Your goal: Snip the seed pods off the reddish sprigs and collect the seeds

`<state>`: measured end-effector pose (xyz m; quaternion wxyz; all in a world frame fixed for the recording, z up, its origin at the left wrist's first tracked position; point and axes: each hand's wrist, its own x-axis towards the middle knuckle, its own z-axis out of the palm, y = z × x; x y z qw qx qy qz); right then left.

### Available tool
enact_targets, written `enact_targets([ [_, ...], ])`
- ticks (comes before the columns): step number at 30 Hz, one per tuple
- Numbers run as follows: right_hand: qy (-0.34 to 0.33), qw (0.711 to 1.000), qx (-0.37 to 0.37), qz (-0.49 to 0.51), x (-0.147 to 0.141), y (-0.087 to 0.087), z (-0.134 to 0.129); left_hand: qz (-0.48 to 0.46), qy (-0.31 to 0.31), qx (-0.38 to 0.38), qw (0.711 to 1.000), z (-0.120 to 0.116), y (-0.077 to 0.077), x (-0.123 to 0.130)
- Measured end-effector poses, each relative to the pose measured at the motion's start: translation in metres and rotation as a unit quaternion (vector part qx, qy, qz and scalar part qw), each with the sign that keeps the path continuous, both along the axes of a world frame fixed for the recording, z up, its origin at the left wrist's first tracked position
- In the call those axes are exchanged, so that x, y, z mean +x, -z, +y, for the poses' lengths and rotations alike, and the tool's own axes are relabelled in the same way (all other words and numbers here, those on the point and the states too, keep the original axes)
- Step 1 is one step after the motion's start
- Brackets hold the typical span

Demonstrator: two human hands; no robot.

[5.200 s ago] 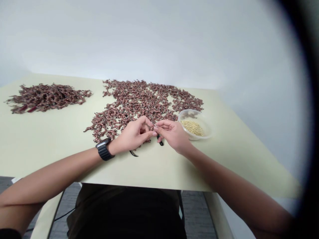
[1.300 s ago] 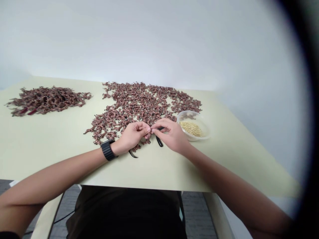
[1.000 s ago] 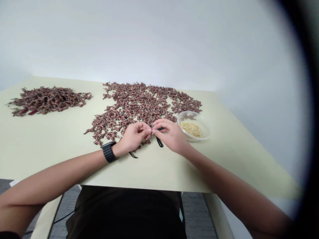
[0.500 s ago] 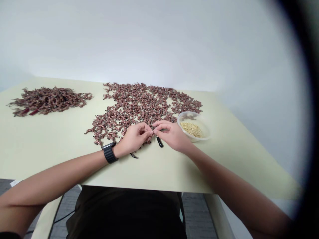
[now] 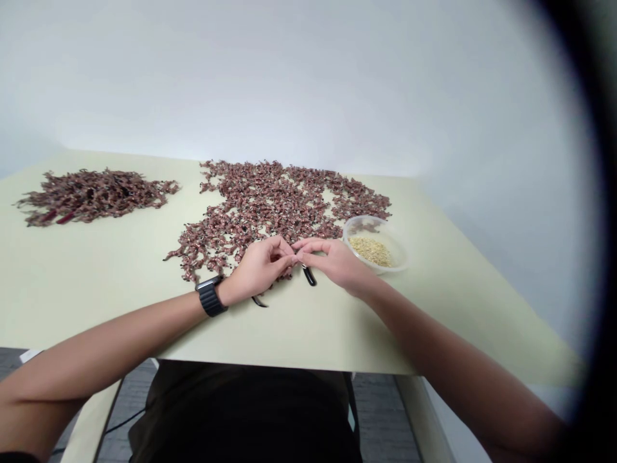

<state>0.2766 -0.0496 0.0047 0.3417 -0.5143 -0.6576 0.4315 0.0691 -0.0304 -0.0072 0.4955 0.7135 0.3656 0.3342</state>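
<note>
Over the near edge of a wide spread of small reddish-brown pieces, my left hand and my right hand meet fingertip to fingertip. Both are closed in a pinch; whatever lies between the fingertips is too small to make out. A black handle end shows on the table just below my right fingers. Under my left hand a thin dark curved piece pokes out. A round clear tub with small yellow bits stands beside my right hand.
At the far left of the pale yellow table lies a heaped pile of brown pieces, with dark red items at its front. A white wall rises behind the table. The table's front edge runs close to my body.
My right fingers have drawn slightly closer to my left fingertips. The piles, tub and black handle are where they were.
</note>
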Motion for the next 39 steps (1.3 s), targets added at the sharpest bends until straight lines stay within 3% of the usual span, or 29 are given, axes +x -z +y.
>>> enact_targets([
  [5, -0.034, 0.996, -0.058, 0.051, 0.004, 0.0, 0.002, 0.025, 0.019, 0.02, 0.999, -0.002, -0.005, -0.002],
  [11, -0.122, 0.981, -0.13, 0.083, 0.015, -0.003, 0.006, 0.076, 0.054, 0.112, 0.989, -0.003, -0.014, -0.005],
  [18, -0.161, 0.957, -0.2, 0.138, 0.02, -0.004, 0.008, 0.046, 0.084, 0.088, 0.992, -0.007, -0.014, -0.004],
  [21, -0.142, 0.961, -0.193, 0.141, 0.016, -0.004, 0.007, 0.031, 0.074, 0.082, 0.993, -0.006, -0.012, -0.003],
  [26, -0.058, 0.983, -0.118, 0.129, 0.005, 0.0, 0.002, 0.022, 0.047, 0.068, 0.996, -0.003, -0.009, -0.002],
  [32, 0.013, 0.982, -0.098, 0.16, -0.005, 0.007, -0.001, 0.013, 0.036, 0.044, 0.998, -0.004, -0.01, -0.001],
  [39, 0.034, 0.982, -0.096, 0.16, -0.004, 0.009, 0.001, 0.032, 0.031, 0.067, 0.997, -0.003, -0.01, -0.003],
])
